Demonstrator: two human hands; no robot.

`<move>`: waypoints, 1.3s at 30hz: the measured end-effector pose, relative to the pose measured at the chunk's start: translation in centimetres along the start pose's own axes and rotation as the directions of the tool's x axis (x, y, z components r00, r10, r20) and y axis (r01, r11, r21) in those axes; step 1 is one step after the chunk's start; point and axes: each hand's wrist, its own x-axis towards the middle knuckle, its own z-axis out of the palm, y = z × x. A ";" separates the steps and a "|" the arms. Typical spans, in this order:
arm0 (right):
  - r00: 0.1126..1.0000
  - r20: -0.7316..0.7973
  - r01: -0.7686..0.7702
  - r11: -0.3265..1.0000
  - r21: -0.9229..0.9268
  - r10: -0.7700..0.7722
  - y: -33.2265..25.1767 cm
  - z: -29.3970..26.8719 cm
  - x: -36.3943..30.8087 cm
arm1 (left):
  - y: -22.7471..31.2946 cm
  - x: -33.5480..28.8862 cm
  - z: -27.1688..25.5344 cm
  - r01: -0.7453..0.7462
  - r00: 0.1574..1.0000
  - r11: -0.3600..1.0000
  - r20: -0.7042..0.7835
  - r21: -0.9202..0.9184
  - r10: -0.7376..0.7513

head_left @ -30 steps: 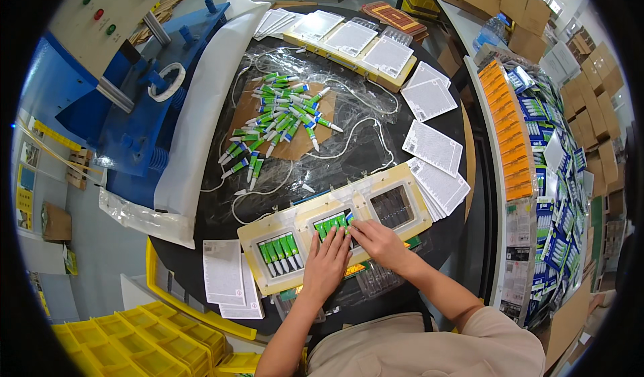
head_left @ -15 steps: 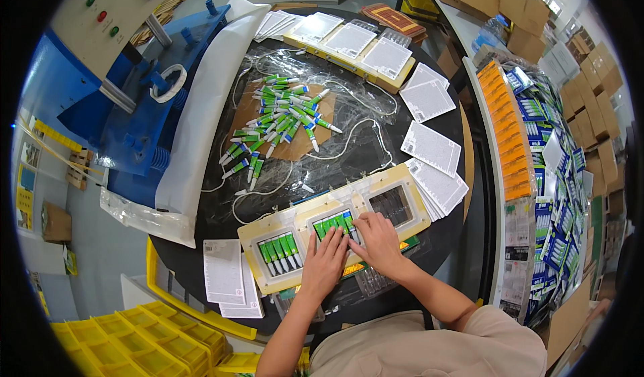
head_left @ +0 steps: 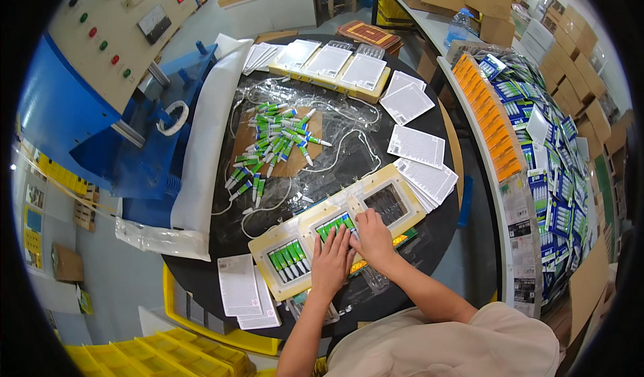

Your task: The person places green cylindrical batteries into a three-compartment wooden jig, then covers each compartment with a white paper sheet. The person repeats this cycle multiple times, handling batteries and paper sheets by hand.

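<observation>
A cream, three-window tray (head_left: 275, 251) lies slanted on the near part of the round black table. Small green-and-white tubes (head_left: 288, 259) stand in a row in its left window. My left hand (head_left: 331, 263) rests flat, fingers stretched, over the tubes (head_left: 333, 225) in the middle window. At that window's right end, my right hand (head_left: 376, 239) has its fingers bent and close together; whatever they grip is hidden beneath them. The tray's right window (head_left: 386, 206) holds no tubes, only clear plastic. Beyond it, more tubes (head_left: 275, 139) lie heaped on brown cardboard.
A second cream tray (head_left: 329, 68) topped with white printed cards stands at the far edge. Loose cards (head_left: 416, 145) lie to the right, others (head_left: 238, 286) at the near left. A blue machine (head_left: 134, 155) borders the left; blister packs (head_left: 550, 176) pile up on the right.
The whole view has shifted, showing more of the machine's control panel. Both hands stay over the middle window, with only slight finger movement.
</observation>
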 end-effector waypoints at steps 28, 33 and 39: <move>0.892 -0.001 0.451 0.889 -0.085 -0.452 1.0 -1.1 -1.5 | -0.1 -0.1 0.2 -0.007 1.000 1.000 -0.014 -0.012 0.007; 0.895 0.095 0.445 0.888 -0.116 -0.437 1.4 -2.8 -1.0 | 0.1 0.1 -0.1 0.003 1.000 1.000 0.006 -0.018 -0.003; 0.967 -0.075 0.254 0.934 0.250 -0.243 2.9 -1.7 10.7 | -1.6 1.6 -2.9 0.033 0.991 0.999 -0.126 -0.018 -0.035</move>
